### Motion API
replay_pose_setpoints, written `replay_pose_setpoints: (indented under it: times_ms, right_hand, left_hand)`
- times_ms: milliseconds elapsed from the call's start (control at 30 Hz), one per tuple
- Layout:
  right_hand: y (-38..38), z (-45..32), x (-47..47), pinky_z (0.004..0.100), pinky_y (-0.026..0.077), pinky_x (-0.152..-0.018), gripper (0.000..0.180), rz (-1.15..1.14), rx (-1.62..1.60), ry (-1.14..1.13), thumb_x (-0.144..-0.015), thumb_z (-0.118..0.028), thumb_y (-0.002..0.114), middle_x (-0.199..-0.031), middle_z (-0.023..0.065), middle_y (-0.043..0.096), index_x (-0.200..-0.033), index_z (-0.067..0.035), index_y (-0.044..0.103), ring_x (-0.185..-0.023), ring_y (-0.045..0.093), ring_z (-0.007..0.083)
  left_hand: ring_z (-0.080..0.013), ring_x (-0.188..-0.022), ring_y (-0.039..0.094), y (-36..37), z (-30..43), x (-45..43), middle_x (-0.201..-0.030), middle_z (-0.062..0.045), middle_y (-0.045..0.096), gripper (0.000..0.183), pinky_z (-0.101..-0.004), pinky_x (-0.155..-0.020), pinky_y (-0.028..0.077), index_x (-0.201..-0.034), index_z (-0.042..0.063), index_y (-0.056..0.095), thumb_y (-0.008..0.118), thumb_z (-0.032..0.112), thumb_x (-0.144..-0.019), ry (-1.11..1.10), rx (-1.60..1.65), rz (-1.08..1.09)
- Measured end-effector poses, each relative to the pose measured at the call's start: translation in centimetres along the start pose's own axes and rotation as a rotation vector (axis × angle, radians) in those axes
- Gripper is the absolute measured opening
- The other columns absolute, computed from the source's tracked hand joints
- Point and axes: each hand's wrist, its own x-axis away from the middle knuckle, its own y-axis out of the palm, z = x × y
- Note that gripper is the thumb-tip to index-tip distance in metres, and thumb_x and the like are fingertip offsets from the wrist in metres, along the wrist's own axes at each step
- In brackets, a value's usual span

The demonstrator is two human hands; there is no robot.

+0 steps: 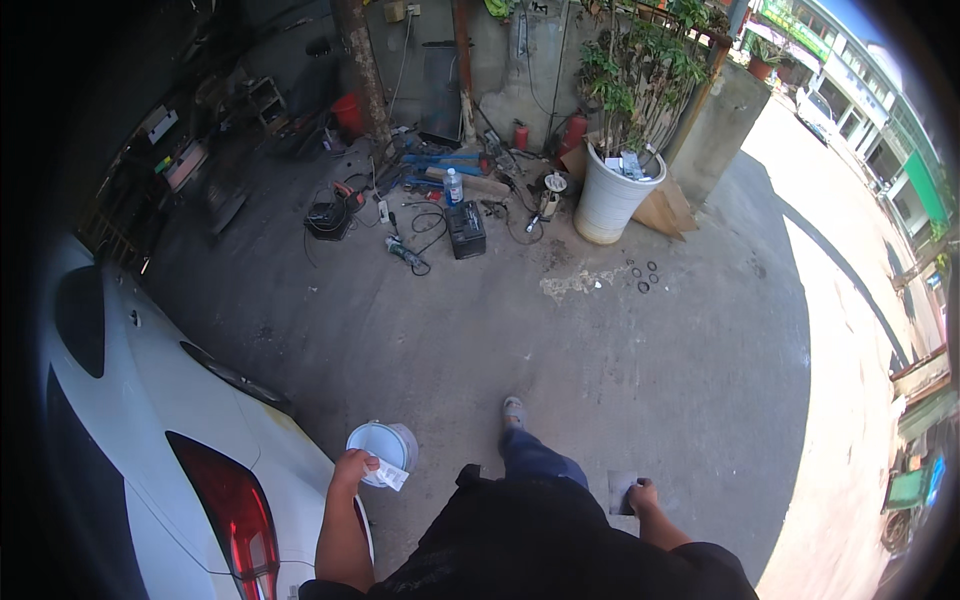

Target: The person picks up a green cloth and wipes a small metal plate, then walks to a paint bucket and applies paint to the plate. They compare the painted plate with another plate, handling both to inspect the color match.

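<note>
My left hand [351,471] is closed on a small white packet [391,475] that bears print. Below it in the view is a round white bucket [409,442]; whether the hand touches the bucket I cannot tell. Out to the right, my right hand [643,496] pinches the edge of a thin, dark grey rectangular sheet [620,493], which could be sandpaper. The white car [300,480] stands close beside my left arm, with its red tail light [229,510] and rear wheel arch facing up in view.
Ahead on the concrete floor lie an angle grinder [406,255] with its cord, a car battery [466,231], a bottle of blue liquid [453,187] and a black charger-like box [328,217]. A large white planter [616,195] and a red fire extinguisher [574,135] stand by the wall.
</note>
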Motion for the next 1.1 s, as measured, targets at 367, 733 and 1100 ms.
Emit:
replay_pose_setpoints:
  times_ms: [367,733,1100]
  right_hand:
    - [1.9,-38.1,-7.5,0.04,0.051,-0.077,0.044,-0.371,-0.019,-0.254,-0.081,-0.007,0.059,-0.108,0.0143,0.065,-0.125,-0.013,0.056,-0.094,0.062,0.0239]
    - [15.4,-61.2,-5.9,0.034,0.05,-0.069,0.039,-0.873,-0.036,-0.332,-0.081,-0.001,0.052,-0.095,0.0088,0.064,-0.119,-0.005,0.056,-0.079,0.061,0.0208]
    - [28.4,-81.7,2.8,0.0425,0.054,-0.079,0.042,-1.318,-0.005,-0.179,-0.082,0.0,0.053,-0.102,0.0145,0.062,-0.124,-0.001,0.05,-0.092,0.062,0.0283]
  left_hand:
    - [-0.0224,-0.083,0.068,-4.5,14.5,-7.5,-0.09,-0.013,0.068,0.024,-0.0298,-0.067,0.046,-0.098,-0.001,0.059,0.05,0.016,-0.084,-0.065,0.271,0.217]
    - [-0.0206,-0.079,0.067,-13.7,18.7,-19.3,-0.088,-0.013,0.069,0.026,-0.031,-0.071,0.049,-0.091,-0.002,0.065,0.055,0.02,-0.08,-0.142,0.313,0.233]
    - [-0.0224,-0.077,0.065,-26.0,25.8,-28.3,-0.083,-0.014,0.068,0.031,-0.0316,-0.072,0.049,-0.084,-0.002,0.067,0.055,0.025,-0.074,-0.105,0.109,0.361]
